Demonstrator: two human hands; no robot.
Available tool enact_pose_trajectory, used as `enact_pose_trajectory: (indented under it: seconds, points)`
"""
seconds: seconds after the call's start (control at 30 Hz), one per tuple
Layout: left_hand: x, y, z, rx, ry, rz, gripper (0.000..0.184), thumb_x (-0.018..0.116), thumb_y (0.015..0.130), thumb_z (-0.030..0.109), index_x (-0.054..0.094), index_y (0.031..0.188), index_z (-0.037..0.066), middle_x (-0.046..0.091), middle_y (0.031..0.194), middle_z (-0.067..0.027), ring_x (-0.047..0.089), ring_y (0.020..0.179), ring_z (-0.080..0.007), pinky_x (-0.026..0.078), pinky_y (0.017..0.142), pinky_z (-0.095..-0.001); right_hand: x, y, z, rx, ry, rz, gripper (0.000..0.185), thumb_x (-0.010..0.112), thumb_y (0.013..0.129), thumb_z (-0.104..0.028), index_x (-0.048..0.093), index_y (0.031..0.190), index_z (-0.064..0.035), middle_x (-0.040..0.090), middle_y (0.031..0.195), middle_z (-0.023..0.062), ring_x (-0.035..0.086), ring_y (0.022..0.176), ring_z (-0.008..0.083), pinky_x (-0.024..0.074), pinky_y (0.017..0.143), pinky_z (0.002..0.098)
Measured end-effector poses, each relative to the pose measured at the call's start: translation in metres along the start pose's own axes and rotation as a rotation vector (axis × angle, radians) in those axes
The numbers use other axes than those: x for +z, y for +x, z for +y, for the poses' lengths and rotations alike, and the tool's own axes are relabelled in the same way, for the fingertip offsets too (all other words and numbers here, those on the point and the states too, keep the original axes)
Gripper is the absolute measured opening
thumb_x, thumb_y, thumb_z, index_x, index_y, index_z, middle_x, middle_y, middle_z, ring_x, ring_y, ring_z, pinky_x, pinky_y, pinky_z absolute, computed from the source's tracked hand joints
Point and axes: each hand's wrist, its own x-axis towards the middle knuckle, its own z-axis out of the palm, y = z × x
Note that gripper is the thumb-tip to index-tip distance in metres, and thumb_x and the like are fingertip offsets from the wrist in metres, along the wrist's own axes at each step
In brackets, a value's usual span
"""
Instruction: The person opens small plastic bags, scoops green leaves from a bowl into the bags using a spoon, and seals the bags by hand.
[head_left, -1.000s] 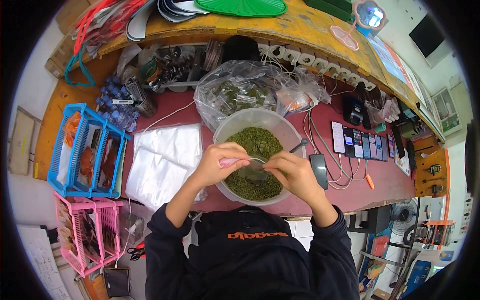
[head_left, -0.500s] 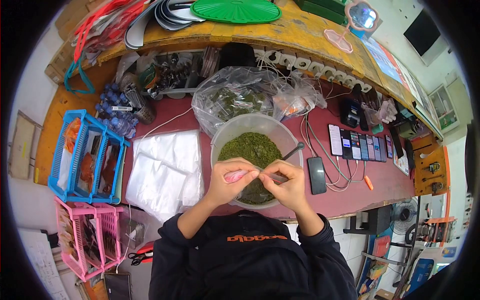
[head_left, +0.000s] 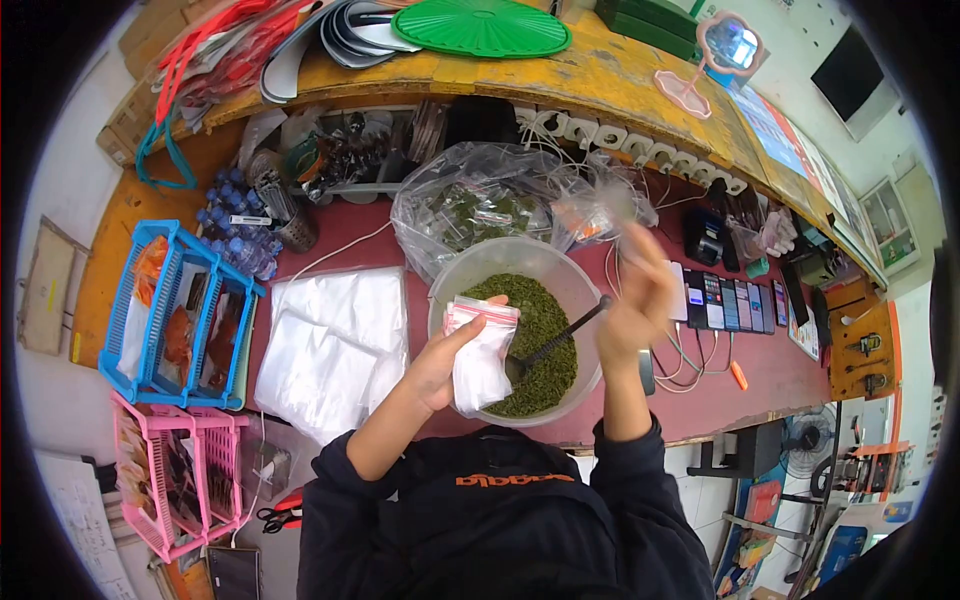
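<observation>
My left hand (head_left: 436, 366) grips a stack of small clear zip bags (head_left: 482, 358) with red-striped tops, over the left part of a round translucent tub (head_left: 587, 270). Chopped green leaves (head_left: 545, 318) fill the bottom of the tub, and a black spoon (head_left: 562, 337) leans in them, its handle on the right rim. My right hand (head_left: 640, 295) is raised beyond the tub's right side, smeared by motion; a blurred pale shape shows above its fingers. Behind the tub lies a large clear bag (head_left: 470, 205) holding small green-filled packets.
Larger clear plastic bags (head_left: 335, 345) lie left of the tub. Farther left stand a blue basket (head_left: 165, 320) and a pink basket (head_left: 180, 470). A row of phones (head_left: 735, 300) with cables is at the right. A yellow shelf (head_left: 470, 75) spans the back.
My hands have parted: the right swung up and to the right, away from the pinch over the tub. The bag stack in my left hand now shows its flat face.
</observation>
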Motion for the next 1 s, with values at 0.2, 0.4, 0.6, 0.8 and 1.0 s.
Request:
enact_pose_trajectory:
  seconds: [0.2, 0.4, 0.6, 0.8, 1.0]
  points:
    - [-0.011, -0.001, 0.003, -0.067, 0.161, -0.018, 0.035, 0.054, 0.099, 0.023, 0.056, 0.128, 0.005, 0.066, 0.104, -0.0039, 0.061, 0.083, -0.0107, 0.051, 0.071, -0.0265, 0.007, -0.013, -0.026, 0.11, 0.014, -0.845, 0.024, 0.072, 0.079, -0.009, 0.064, 0.1, -0.0058, 0.066, 0.097, 0.0102, 0.062, 0.095, 0.0276, 0.0424, 0.088, 0.0438]
    - [-0.005, -0.003, -0.005, 0.023, 0.437, -0.064, 0.034, 0.055, 0.099, 0.025, 0.059, 0.125, 0.004, 0.065, 0.111, -0.0037, 0.06, 0.098, -0.0103, 0.049, 0.082, -0.0253, -0.005, -0.022, -0.025, 0.211, 0.107, -0.879, 0.009, 0.074, 0.076, -0.007, 0.068, 0.079, -0.0019, 0.063, 0.072, 0.0102, 0.061, 0.064, 0.0243, 0.0446, 0.061, 0.0327]
    - [-0.018, -0.004, 0.009, 0.136, 0.458, -0.042, 0.036, 0.054, 0.099, 0.026, 0.056, 0.125, 0.002, 0.064, 0.114, -0.0058, 0.062, 0.085, -0.0113, 0.051, 0.074, -0.0259, -0.034, -0.016, -0.018, 0.361, -0.024, -0.69, 0.006, 0.072, 0.078, -0.003, 0.07, 0.084, -0.001, 0.065, 0.076, 0.008, 0.061, 0.065, 0.0179, 0.0438, 0.057, 0.028]
    - [-0.023, 0.006, 0.008, 0.033, 0.329, -0.019, 0.048, 0.043, 0.102, 0.037, 0.042, 0.138, 0.004, 0.059, 0.125, -0.0102, 0.065, 0.091, -0.0175, 0.054, 0.08, -0.0317, -0.056, 0.006, -0.026, 0.521, 0.605, -1.128, 0.007, 0.069, 0.085, -0.006, 0.068, 0.088, 0.0007, 0.063, 0.083, 0.0049, 0.057, 0.076, 0.0124, 0.044, 0.066, 0.0276]
    - [-0.015, 0.011, -0.013, -0.233, -0.077, -0.324, 0.063, 0.029, 0.101, 0.052, 0.037, 0.142, 0.005, 0.057, 0.127, -0.0135, 0.061, 0.111, -0.024, 0.051, 0.095, -0.0411, -0.014, -0.017, -0.028, 0.301, 0.181, -1.004, 0.008, 0.07, 0.08, -0.007, 0.067, 0.085, -0.0013, 0.061, 0.078, 0.0083, 0.06, 0.074, 0.0242, 0.0472, 0.067, 0.0346]
